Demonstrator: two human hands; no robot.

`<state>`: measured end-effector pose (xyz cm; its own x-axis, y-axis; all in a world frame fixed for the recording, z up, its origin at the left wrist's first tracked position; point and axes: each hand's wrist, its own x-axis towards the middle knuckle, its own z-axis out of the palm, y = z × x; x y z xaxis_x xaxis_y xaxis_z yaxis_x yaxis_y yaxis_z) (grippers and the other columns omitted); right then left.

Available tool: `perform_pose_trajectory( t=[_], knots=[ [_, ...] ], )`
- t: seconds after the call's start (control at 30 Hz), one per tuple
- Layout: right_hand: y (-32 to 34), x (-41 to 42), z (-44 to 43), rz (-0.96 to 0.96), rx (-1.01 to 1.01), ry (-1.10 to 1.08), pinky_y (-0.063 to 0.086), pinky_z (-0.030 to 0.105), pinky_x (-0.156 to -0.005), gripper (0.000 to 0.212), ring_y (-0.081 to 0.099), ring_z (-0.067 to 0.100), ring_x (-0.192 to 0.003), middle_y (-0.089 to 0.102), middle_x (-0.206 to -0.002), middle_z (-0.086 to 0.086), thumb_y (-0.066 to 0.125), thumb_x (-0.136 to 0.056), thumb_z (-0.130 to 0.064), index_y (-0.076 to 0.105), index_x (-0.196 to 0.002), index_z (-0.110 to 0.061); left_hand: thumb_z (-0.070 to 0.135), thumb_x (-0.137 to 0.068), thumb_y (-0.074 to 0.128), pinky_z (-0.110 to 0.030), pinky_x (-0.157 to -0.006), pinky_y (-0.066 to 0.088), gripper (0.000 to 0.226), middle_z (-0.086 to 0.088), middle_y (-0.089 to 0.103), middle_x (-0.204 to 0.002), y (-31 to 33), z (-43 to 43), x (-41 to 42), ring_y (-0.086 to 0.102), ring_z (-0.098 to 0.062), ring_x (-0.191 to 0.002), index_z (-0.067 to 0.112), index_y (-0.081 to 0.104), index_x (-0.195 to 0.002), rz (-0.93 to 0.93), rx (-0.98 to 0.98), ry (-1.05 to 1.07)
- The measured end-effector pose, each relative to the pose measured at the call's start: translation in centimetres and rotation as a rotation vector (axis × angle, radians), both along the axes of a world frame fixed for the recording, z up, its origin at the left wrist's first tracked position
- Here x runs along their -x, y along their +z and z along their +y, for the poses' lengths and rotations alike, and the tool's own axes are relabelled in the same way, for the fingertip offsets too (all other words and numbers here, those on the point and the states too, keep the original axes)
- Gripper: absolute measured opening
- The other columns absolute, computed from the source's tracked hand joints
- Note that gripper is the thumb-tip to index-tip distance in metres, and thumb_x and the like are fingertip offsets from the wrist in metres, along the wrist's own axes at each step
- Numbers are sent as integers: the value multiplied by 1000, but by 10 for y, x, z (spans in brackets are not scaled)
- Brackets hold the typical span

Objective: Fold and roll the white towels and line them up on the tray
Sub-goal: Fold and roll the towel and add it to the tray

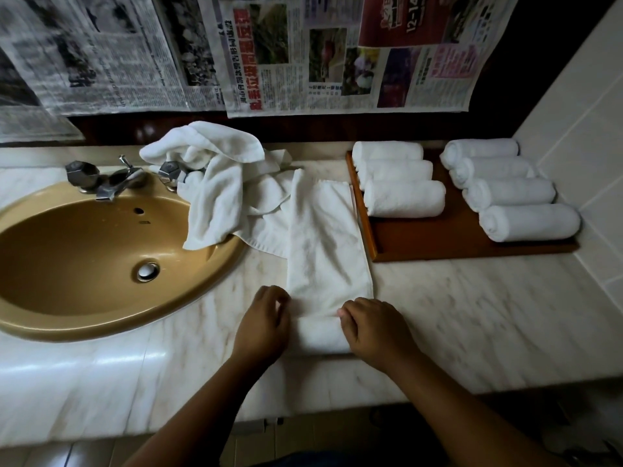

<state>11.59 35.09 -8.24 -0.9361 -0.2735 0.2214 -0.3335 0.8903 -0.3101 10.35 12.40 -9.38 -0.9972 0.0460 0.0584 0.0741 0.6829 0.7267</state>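
A white towel (pixel 323 237), folded into a long strip, lies on the marble counter between the sink and the tray. Its near end is rolled up into a short roll (pixel 320 335). My left hand (pixel 264 323) grips the roll's left end and my right hand (pixel 374 328) grips its right end, fingers curled over it. The wooden tray (pixel 438 237) at the right holds several rolled white towels in two rows: three on the left (pixel 404 198) and several on the right (pixel 529 222).
A loose heap of white towels (pixel 219 183) drapes over the tap and the rim of the tan sink (pixel 84 264). Metal tap handles (pixel 101 180) stand behind the basin. Newspaper (pixel 303 52) covers the wall behind. A tiled wall (pixel 590 129) bounds the right side.
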Motion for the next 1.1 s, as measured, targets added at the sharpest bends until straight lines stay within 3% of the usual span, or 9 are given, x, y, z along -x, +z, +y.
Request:
perform_pose_trajectory(
  t=[0.1, 0.2, 0.3, 0.43, 0.5, 0.6, 0.7, 0.87, 1.1],
  knots=[
    [-1, 4, 1, -62, 9, 3, 47, 33, -55, 36, 56, 13, -62, 59, -72, -7, 37, -100, -42, 65, -83, -25, 11, -92, 55, -31, -76, 50, 37, 3, 47, -139, -1, -14, 32, 62, -16, -90, 21, 56, -128, -34, 117, 21],
    [-4, 10, 2, -109, 25, -3, 49, 35, -57, 36, 56, 14, -62, 59, -72, -7, 35, -100, -45, 60, -80, -27, 20, -96, 49, -39, -85, 53, 53, 5, 18, -163, 2, -17, 65, 54, -26, -120, 24, 39, -148, -87, 373, -121],
    [-7, 17, 2, -137, 52, -2, 47, 36, -54, 36, 52, 14, -58, 56, -67, -7, 37, -99, -46, 54, -74, -27, 33, -101, 39, -41, -72, 51, 54, 15, -6, -165, -2, -11, 91, 54, -28, -113, 31, 24, -153, -108, 539, -266],
    [-8, 21, 3, -180, 60, 3, 44, 31, -54, 36, 48, 12, -58, 45, -63, -11, 37, -100, -47, 49, -72, -27, 31, -100, 40, -38, -59, 46, 57, 13, -3, -165, -3, 3, 124, 65, -33, -96, 29, 20, -152, -102, 567, -280],
    [-8, 22, 3, -198, 67, 6, 42, 29, -54, 35, 47, 11, -58, 44, -63, -12, 36, -100, -47, 47, -72, -29, 23, -98, 41, -39, -56, 43, 47, 3, 17, -158, 3, 12, 136, 65, -35, -90, 23, 32, -144, -67, 565, -251],
    [-5, 22, 4, -221, 84, 4, 39, 27, -55, 31, 50, 11, -60, 52, -67, -9, 37, -99, -47, 45, -73, -32, 15, -96, 43, -39, -55, 40, 28, -6, 47, -121, 13, 21, 151, 61, -37, -82, 17, 41, -124, 0, 514, -186],
    [-3, 24, 5, -228, 90, 19, 37, 29, -56, 27, 54, 13, -63, 57, -71, -6, 39, -98, -45, 41, -74, -34, 22, -92, 49, -36, -56, 40, 27, -3, 51, -100, 14, 13, 159, 62, -33, -79, 22, 41, -118, 29, 629, -258],
    [-2, 28, 5, -236, 86, 32, 31, 26, -54, 28, 52, 14, -61, 55, -67, -5, 40, -98, -46, 37, -73, -35, 14, -73, 71, -35, -46, 51, 27, -7, 58, -88, 34, -23, 172, 64, -34, -62, 29, 70, -96, 172, 723, -382],
    [-5, 27, 3, -224, 93, 16, 31, 25, -54, 32, 48, 12, -59, 45, -65, -11, 36, -98, -48, 41, -71, -33, 11, -73, 65, -33, -51, 44, 24, -7, 55, -80, 61, -115, 158, 62, -35, -63, 30, 73, -86, 166, 843, -24]
  ],
)
